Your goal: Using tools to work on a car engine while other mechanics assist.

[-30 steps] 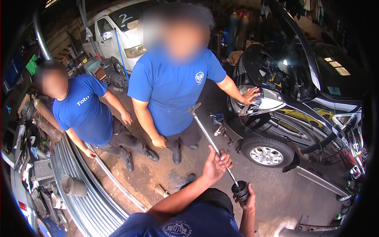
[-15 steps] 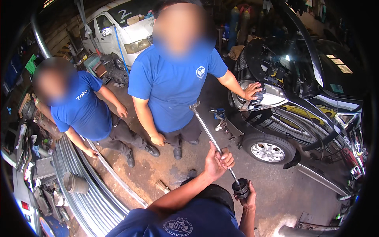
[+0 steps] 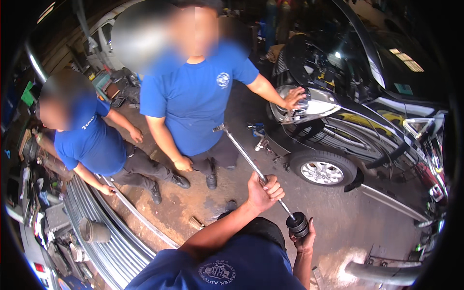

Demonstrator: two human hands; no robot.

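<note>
- black car (image 3: pixel 367 121), hood up, on the person's right; front wheel (image 3: pixel 322 172) just beyond the hands.
- two co-workers in blue shirts stand ahead; the nearer one (image 3: pixel 193 101) rests a hand on the headlight (image 3: pixel 309 107), the other (image 3: pixel 89 140) crouches by a ribbed metal sheet (image 3: pixel 96 212) on the left.
- long steel bar (image 3: pixel 251 164), long axis running from upper left, near the standing co-worker's hip, down and right into the socket.
- left hand (image 3: pixel 263 191): grip closed round the bar's lower half, nearer the bar's middle.
- right hand (image 3: pixel 303 237): fingers cupped under the black socket (image 3: pixel 298 223), holding it, lower and right of the left hand.
- socket sits at the bar's bottom end, above the dirty concrete floor (image 3: pixel 338 227).
</note>
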